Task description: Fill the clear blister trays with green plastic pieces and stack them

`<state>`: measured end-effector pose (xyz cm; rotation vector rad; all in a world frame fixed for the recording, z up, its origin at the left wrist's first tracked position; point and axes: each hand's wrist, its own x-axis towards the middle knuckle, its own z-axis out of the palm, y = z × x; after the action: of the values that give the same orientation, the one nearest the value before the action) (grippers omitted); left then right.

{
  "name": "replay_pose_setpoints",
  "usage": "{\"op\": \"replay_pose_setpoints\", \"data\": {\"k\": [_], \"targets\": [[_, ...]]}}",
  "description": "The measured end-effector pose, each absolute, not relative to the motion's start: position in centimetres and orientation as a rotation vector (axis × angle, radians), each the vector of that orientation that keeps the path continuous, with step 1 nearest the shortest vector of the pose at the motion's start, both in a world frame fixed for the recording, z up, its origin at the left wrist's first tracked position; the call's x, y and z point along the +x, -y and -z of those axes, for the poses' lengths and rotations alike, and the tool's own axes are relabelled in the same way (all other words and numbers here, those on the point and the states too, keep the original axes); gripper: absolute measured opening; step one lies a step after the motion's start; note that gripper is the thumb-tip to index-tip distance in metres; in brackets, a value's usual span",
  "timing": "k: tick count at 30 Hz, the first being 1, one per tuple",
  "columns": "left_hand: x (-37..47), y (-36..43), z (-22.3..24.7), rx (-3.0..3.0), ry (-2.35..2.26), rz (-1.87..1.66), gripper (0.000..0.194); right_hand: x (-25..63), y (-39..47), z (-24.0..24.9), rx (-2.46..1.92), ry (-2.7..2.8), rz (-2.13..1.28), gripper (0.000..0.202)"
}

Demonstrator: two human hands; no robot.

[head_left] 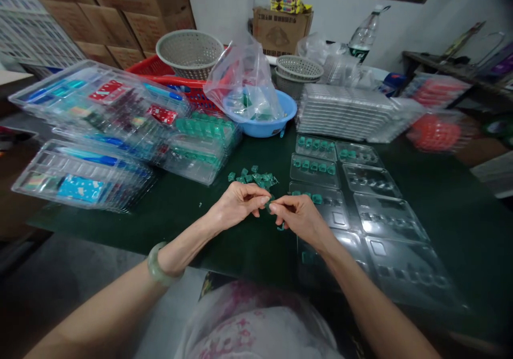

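My left hand (243,205) and my right hand (298,216) meet over the dark green table, fingertips pinched on a small green piece (270,204) between them. Another green bit (281,226) shows under the right fingers. Just behind my hands lies a loose pile of small translucent green pieces (262,179). To the right, clear plastic trays stand in two columns. Green pieces fill a row in the back left tray (316,146) and in the one nearer (315,171); the back right tray (358,155) holds a few. Part of the nearer trays is hidden by my right hand and forearm.
Stacked filled plastic packs (100,113) cover the left side. A blue basin (286,108) with a plastic bag, a red basket (196,93) and a grey colander (190,49) stand at the back. Stacked clear trays (340,112) and a bottle (363,38) are at the back right.
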<state>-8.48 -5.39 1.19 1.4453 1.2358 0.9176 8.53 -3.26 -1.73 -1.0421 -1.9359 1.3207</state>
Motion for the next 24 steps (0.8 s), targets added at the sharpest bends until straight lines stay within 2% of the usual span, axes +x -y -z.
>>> {"op": "replay_pose_setpoints", "data": {"k": [14, 24], "targets": [[-6.9, 5.0, -0.4, 1.593, -1.302, -0.927, 0.018, 8.6, 3.9, 2.1, -1.127, 1.989, -0.819, 0.016], [-6.6, 5.1, 0.0, 1.370, -1.011, -1.030, 0.021, 8.9, 4.1, 2.0, -1.101, 1.770, -1.074, 0.012]]}}
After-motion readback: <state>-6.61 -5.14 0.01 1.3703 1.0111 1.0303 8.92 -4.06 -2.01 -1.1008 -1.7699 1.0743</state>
